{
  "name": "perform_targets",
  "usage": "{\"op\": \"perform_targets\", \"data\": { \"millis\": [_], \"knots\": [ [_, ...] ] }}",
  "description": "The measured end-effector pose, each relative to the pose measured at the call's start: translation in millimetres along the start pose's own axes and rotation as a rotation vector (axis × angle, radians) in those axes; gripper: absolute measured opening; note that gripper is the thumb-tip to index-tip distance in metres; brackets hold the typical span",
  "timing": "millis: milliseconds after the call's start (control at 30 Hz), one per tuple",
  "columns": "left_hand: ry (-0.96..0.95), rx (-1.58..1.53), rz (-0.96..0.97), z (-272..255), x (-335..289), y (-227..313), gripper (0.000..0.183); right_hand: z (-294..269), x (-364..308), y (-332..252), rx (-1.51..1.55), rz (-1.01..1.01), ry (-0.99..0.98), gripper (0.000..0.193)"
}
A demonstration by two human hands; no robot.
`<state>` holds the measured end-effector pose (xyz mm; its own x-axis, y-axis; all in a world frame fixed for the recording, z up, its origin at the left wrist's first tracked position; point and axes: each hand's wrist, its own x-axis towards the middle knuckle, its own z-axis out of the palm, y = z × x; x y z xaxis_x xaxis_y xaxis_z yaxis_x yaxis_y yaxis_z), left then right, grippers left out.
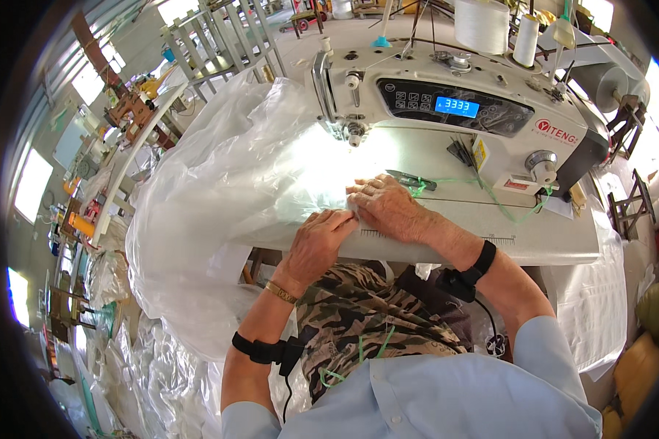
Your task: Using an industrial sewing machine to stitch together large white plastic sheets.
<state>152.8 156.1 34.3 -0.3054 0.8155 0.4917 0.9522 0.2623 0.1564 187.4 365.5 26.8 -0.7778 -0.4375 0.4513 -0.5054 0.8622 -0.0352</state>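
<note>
A large translucent white plastic sheet (pixel 205 175) spreads over the left side of the sewing table and hangs off its front. At the sheet's right edge, my left hand (pixel 318 240) is closed with its fingertips pinching the plastic. Just right of it and slightly farther in, my right hand (pixel 389 208) is also closed on the edge; the fingertips of both hands nearly meet. Beyond them stands a white sewing machine (pixel 447 91) with a lit display. Glare from its lamp washes out the needle area. A dark thread snip (pixel 411 180) lies beside my right hand, tied with green cord.
White thread spools (pixel 482 25) stand behind the machine. The handwheel (pixel 542 167) is at its right end. Crumpled plastic (pixel 161 373) heaps at the lower left. Farther left runs a cluttered bench (pixel 135 157). A metal rack (pixel 223 44) stands at the back.
</note>
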Motion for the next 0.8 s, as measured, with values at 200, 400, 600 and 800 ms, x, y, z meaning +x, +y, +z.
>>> {"op": "perform_targets", "data": {
  "millis": [200, 400, 600, 800],
  "knots": [
    [-0.006, 0.007, -0.014, -4.7, 7.1, -17.0, 0.028, 5.5, 8.5, 7.7, 0.101, -0.015, -0.032, 0.034],
    [0.000, -0.021, -0.033, -3.2, 21.1, -32.2, 0.028, 5.5, 16.1, 11.6, 0.061, 0.096, -0.162, 0.043],
    [-0.028, -0.029, -0.067, 2.5, 35.8, -45.2, 0.029, 1.5, 23.7, 19.4, 0.127, 0.217, -0.296, 0.048],
    [-0.011, -0.026, -0.123, 9.8, 44.9, -59.6, 0.027, -1.4, 24.2, 27.7, 0.085, 0.169, -0.266, 0.048]
  ]
}}
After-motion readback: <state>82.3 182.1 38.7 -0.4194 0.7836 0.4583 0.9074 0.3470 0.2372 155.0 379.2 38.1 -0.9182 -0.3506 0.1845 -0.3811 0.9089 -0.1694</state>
